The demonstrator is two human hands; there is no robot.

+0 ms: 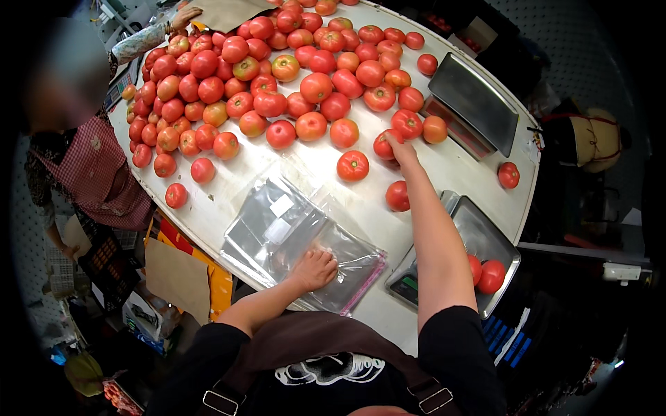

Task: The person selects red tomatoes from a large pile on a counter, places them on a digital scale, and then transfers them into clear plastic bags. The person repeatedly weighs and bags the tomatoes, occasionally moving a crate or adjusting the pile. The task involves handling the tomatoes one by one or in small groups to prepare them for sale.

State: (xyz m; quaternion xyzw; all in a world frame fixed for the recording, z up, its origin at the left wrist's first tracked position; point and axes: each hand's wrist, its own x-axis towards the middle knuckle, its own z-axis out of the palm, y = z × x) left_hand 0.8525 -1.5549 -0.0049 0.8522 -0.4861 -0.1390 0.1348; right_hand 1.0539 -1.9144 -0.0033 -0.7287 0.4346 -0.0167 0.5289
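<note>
My right hand (402,150) reaches across the table with its fingers around a red tomato (384,145). Close by lie another tomato (407,124) and an orange-red one (434,129). Nearer to me, a single tomato (398,196) sits beside my right forearm. My left hand (315,270) rests on a stack of clear plastic bags (359,255); whether its curled fingers pinch the film cannot be made out. At my right, tomatoes (490,276) lie on the metal pan of a scale (486,229), partly hidden by my arm.
A large heap of tomatoes (210,90) covers the far left of the white table (250,166). A second scale (473,99) stands at the far right. Across the left edge, a person in a checked apron (99,171) has a hand (186,17) on brown cardboard (229,14).
</note>
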